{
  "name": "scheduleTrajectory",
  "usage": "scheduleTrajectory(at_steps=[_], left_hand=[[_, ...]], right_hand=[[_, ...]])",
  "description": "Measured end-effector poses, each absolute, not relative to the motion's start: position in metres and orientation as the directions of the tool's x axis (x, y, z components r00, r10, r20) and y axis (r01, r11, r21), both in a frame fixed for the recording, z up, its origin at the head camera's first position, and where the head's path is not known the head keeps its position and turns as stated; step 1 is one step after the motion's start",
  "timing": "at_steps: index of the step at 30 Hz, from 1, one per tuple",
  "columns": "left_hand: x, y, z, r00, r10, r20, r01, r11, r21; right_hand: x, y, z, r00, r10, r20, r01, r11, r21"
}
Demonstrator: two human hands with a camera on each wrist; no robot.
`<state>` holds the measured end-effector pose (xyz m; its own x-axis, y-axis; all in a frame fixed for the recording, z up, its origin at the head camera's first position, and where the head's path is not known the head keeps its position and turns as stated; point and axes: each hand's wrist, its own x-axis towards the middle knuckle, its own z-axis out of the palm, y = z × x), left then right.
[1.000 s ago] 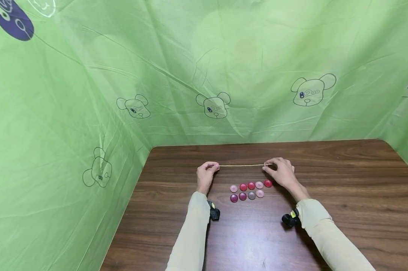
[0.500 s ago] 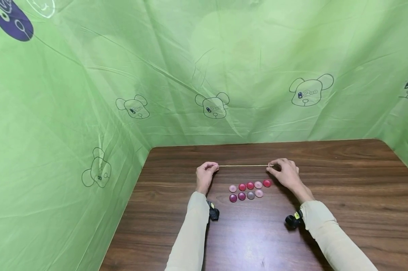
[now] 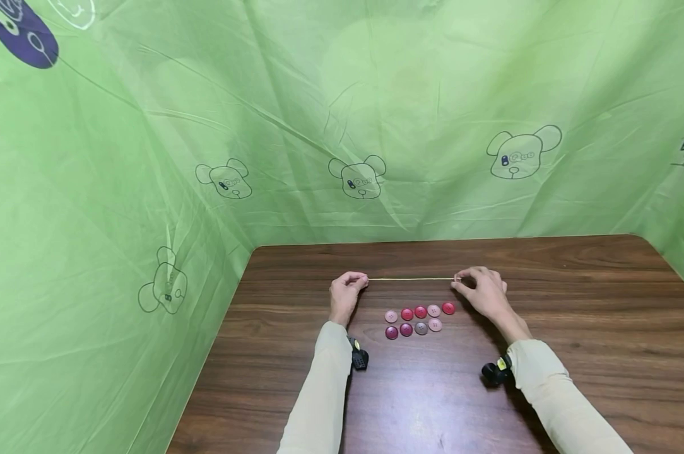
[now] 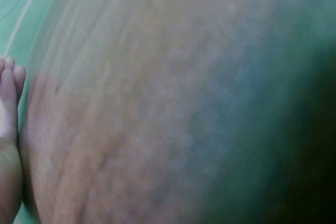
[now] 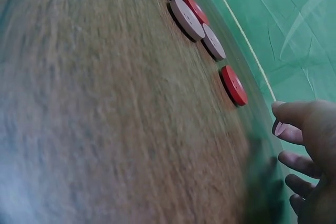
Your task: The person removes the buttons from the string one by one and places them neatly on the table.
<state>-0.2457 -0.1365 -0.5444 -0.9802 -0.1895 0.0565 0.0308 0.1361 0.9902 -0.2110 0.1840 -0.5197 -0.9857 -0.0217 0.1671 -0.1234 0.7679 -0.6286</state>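
Observation:
A thin pale-yellow cord (image 3: 411, 279) stretches taut and level between the two hands, above the far part of the table. The left hand (image 3: 347, 295) pinches its left end between thumb and fingers. At the other end, the right hand (image 3: 483, 291) pinches a small pink button (image 5: 279, 128), seen nearly edge-on, where the cord meets the thumb tip. Whether the cord passes through that button is hidden. Two rows of buttons lie between the forearms: red (image 3: 448, 308), pink (image 3: 435, 325), purple (image 3: 391, 332) and one grey (image 3: 421, 328). The left wrist view shows only part of the left hand (image 4: 10, 124).
The buttons lie on a dark brown wooden table (image 3: 597, 340). Green cloth (image 3: 410, 126) with bear outlines hangs behind and at the sides. A black wrist camera (image 3: 359, 358) sits on the left wrist and another camera (image 3: 494, 373) on the right.
The right hand has moved a little to the right with the pink button, and the stretch of cord between the hands is longer. The left hand and the rows of buttons have stayed in place.

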Motion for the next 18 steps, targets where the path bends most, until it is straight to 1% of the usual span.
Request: scheduleTrajectory(at_steps=[12,18], left_hand=[[-0.246,-0.137,-0.543,-0.981,-0.18,0.067,0.042,0.141,0.989],[-0.244,-0.137,-0.541,-0.981,-0.185,0.064,0.036,0.152,0.988]], right_hand=[[-0.206,0.194,-0.517,-0.981,-0.016,0.192,-0.131,0.786,-0.604],[-0.193,0.195,-0.51,-0.973,-0.068,0.222,-0.184,0.809,-0.559]])
